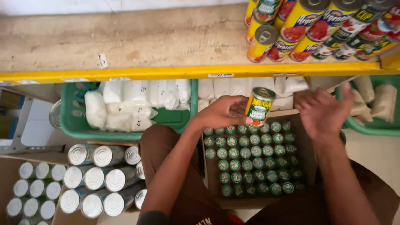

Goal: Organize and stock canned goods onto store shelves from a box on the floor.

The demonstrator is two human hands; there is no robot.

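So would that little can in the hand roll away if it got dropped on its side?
Probably yes: the small can is round with smooth sides, so lying down it would likely roll. It looks stiff metal, unlikely to squash in the left hand. Standing on its flat end, like the cans in the box, it should stay put.

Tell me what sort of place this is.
Likely a grocery shop or its stockroom. A yellow-edged shelf carries stacked cans, a carton is packed with small green-topped cans, and the left hand holds one can.
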